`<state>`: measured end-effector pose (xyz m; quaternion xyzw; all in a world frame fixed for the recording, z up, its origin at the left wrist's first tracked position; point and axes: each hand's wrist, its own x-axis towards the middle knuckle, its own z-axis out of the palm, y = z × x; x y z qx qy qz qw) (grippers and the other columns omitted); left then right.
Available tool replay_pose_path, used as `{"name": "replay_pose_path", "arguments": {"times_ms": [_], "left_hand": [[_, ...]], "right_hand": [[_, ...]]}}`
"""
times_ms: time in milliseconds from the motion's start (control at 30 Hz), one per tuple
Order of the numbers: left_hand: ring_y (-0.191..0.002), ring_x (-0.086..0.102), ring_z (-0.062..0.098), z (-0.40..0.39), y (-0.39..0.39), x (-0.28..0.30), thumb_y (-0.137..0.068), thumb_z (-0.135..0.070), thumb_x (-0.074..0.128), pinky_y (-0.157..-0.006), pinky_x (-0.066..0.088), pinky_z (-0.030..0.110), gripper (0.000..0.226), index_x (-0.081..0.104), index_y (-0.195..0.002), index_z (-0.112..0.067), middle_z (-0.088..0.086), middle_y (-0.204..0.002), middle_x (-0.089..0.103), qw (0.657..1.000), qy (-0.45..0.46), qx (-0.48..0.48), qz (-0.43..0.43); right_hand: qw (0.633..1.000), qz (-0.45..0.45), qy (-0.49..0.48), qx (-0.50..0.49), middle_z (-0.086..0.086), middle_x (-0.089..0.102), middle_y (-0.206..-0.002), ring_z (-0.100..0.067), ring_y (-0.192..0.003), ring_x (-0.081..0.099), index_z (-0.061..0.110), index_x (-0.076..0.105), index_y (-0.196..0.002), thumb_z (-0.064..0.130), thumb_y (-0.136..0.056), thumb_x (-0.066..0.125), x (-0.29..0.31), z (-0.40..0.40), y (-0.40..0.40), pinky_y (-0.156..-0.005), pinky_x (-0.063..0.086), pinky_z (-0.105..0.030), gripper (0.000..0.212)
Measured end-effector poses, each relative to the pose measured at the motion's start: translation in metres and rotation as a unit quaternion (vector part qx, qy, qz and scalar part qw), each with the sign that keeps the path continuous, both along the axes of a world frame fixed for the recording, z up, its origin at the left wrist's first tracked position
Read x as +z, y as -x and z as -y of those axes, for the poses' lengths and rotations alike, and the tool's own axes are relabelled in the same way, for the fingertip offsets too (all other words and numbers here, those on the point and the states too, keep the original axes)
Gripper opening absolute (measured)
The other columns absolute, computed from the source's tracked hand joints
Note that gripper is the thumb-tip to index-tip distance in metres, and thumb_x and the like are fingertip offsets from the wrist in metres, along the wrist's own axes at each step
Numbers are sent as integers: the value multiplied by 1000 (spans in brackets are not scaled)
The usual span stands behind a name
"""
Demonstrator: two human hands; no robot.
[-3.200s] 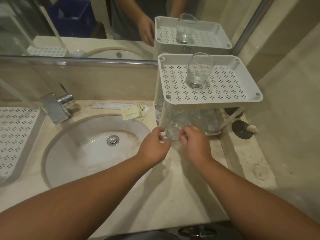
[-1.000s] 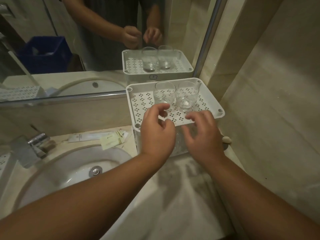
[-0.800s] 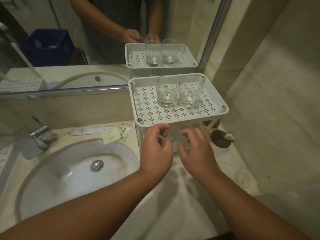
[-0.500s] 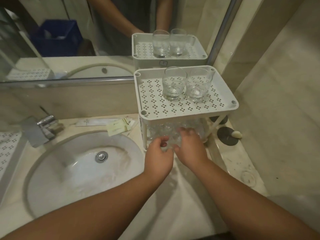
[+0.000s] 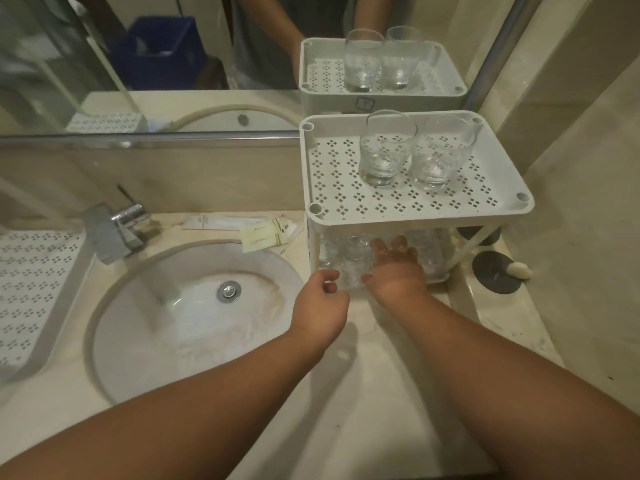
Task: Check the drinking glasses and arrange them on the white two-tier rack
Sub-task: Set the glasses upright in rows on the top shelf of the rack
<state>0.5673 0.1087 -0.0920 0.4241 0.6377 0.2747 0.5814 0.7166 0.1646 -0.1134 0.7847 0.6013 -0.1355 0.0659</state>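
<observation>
Already two drinking glasses [image 5: 382, 150] stand upright, side by side, on the far part of the white rack's [image 5: 408, 216] top tier, probably set back to leave room nearer. More glasses [image 5: 349, 251] crowd the lower tier. The right hand [image 5: 394, 268] reaches among them, fingers spread; whether it grips one I cannot tell. The left hand [image 5: 320, 303] hovers just outside, loosely curled, holding nothing.

Clear glossy glasses [image 5: 386, 150] on a matt white plastic rack [image 5: 349, 199].

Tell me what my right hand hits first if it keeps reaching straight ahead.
Probably the glasses on the rack's lower tier; your right hand already points in among them, though depth is unclear.
</observation>
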Motion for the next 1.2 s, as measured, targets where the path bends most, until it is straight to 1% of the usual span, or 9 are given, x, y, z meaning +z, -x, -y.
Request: {"name": "replay_pose_path", "arguments": {"times_ms": [200,367,500,700,767,867,967,1067,1200], "left_hand": [[-89,67,24,0,5,-4,-83,-18,51,-66,48,31,37,54,-117,-32,0,-102,59,1000,16,-4,1],[-83,65,21,1,8,-6,-86,-16,52,-64,48,30,37,54,-120,-31,1,-101,59,1000,15,-2,4],[-82,65,20,2,10,-6,-87,-15,52,-64,48,30,40,54,-124,-29,-1,-102,58,1000,6,-8,3],[-88,66,16,4,9,-2,-91,-15,53,-68,51,26,47,50,-135,-31,-11,-119,56,993,-70,-77,-55],[-90,64,11,4,9,2,-92,-15,54,-70,51,20,52,47,-141,-31,-7,-129,56,984,-105,-117,-89],[-83,64,5,6,8,9,-91,-14,56,-65,42,4,60,41,-146,-32,-5,-138,53,966,-155,-170,-121],[-106,61,10,9,9,16,-89,-20,66,-83,41,14,69,35,-150,-32,-5,-142,51,945,-223,-204,-126],[-122,53,12,14,11,26,-84,-30,73,-98,46,27,80,29,-151,-34,-8,-144,47,926,-286,-217,-113],[-120,49,5,17,17,51,-77,-29,74,-96,49,32,79,34,-146,-32,-11,-139,48,909,-361,-184,-93]], "right_hand": [[999,-40,-22,-12,-13,24,-144,-34,-130,34,29,32,-140,31,-85,72,-11,-5,0,-96,46,-40,68],[996,-54,-63,-16,-10,32,-139,-32,-125,38,29,42,-133,20,-80,74,-15,-7,-3,-94,45,-37,63],[997,-27,-74,18,-6,43,-135,-28,-126,40,29,41,-130,28,-80,70,-9,0,-6,-99,37,-37,58],[992,-17,-113,48,-6,54,-129,-24,-123,45,21,44,-131,36,-80,66,21,23,-4,-104,28,-38,58],[985,-48,-161,30,-6,56,-127,-27,-118,46,20,48,-131,35,-78,70,31,36,-1,-100,34,-37,59],[972,-106,-208,-8,-5,57,-124,-28,-115,42,22,51,-130,33,-74,75,45,53,3,-86,41,-32,62],[963,-116,-243,-3,-1,58,-115,-24,-110,42,24,53,-124,36,-72,75,66,69,10,-76,34,-29,57],[949,-122,-290,-5,3,56,-109,-21,-107,42,28,55,-118,38,-70,74,89,86,22,-75,29,-24,53],[927,-132,-352,12,5,56,-108,-20,-105,46,28,57,-118,42,-70,70,123,99,43,-79,25,-17,53]]}}
